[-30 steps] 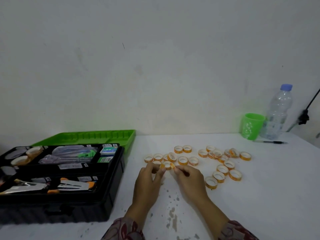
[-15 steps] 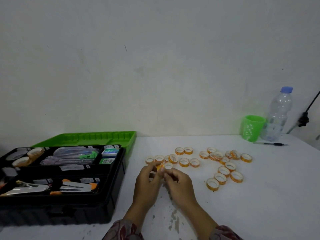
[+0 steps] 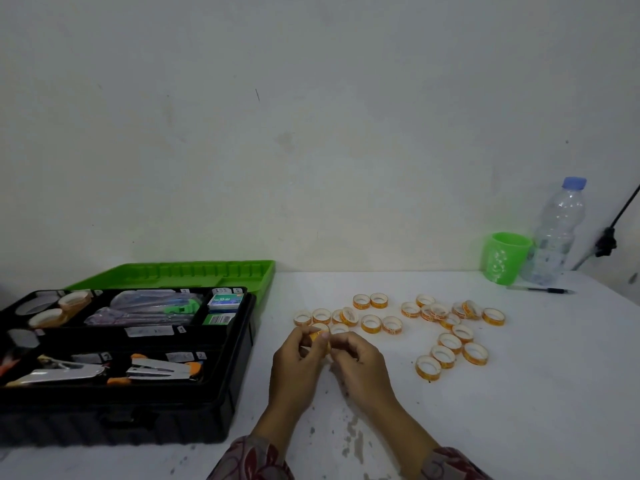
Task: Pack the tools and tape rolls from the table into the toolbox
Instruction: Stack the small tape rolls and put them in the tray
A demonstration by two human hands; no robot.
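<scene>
Head view
Tape rolls on table (image 3: 519, 393): about twenty-three small orange rolls (image 3: 450, 342) lie loose, right of the toolbox (image 3: 145, 403).
Toolbox: one, black, open, green lid (image 3: 180, 275) behind; two staplers (image 3: 162, 368) in its front compartment, two larger tape rolls (image 3: 74, 301) at its back left.
Left hand (image 3: 298, 362): fingers curled, pinching one orange roll (image 3: 320, 337), right of the toolbox.
Right hand (image 3: 360, 362): fingertips pressed on the same roll.
Others: one green cup (image 3: 505, 258), one bottle (image 3: 557, 230), one pen (image 3: 543, 289), far right of the toolbox.
</scene>
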